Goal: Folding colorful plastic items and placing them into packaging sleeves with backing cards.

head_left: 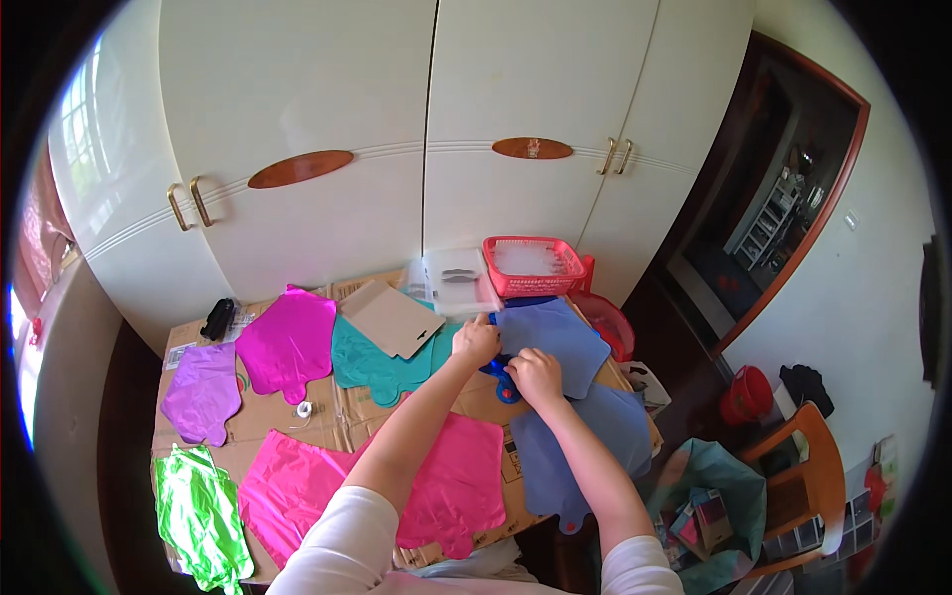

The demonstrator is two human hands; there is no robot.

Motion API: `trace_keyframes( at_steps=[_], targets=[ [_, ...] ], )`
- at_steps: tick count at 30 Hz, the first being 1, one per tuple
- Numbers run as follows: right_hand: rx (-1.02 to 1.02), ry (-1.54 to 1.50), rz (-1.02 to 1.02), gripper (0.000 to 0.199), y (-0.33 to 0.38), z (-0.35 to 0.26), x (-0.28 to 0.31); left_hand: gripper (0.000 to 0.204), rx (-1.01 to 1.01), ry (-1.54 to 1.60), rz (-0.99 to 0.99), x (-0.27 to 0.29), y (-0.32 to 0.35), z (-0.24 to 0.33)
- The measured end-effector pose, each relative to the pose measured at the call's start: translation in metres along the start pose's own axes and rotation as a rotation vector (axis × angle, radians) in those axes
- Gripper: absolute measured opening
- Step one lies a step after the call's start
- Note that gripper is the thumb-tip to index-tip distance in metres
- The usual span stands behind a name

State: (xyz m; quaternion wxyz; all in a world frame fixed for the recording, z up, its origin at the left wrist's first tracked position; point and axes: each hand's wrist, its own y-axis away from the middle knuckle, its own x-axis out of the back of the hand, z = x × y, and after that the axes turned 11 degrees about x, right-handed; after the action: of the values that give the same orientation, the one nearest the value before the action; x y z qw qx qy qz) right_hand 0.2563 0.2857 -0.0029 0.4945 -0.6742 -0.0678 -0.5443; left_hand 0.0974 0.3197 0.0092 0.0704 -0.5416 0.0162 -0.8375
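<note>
My left hand and my right hand meet over a small bright blue object at the neck of a flat blue foil balloon. Both hands pinch at it; what exactly each grips is hidden by the fingers. A second blue foil balloon lies under my right forearm. A teal foil balloon lies just left of my left hand, with a brown cardboard sheet on top of it.
Flattened cardboard covers the surface. On it lie magenta, purple, green and pink foil balloons. A red basket and clear box stand by the white wardrobe. A wooden chair is right.
</note>
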Motion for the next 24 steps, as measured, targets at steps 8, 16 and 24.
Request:
trace_keyframes(
  at_steps=[8, 16, 24],
  targets=[
    [-0.235, -0.14, -0.031, 0.011, 0.004, -0.004, -0.007, 0.016, -0.294, -0.109, 0.073, -0.019, 0.004, -0.023],
    [-0.178, -0.251, -0.025, 0.01, 0.008, 0.001, -0.005, 0.012, -0.333, -0.393, -0.041, 0.029, 0.03, -0.042],
    [-0.282, -0.349, -0.042, 0.009, -0.002, -0.002, -0.003, 0.019, -0.123, -0.19, 0.178, 0.002, 0.012, -0.044]
  ],
)
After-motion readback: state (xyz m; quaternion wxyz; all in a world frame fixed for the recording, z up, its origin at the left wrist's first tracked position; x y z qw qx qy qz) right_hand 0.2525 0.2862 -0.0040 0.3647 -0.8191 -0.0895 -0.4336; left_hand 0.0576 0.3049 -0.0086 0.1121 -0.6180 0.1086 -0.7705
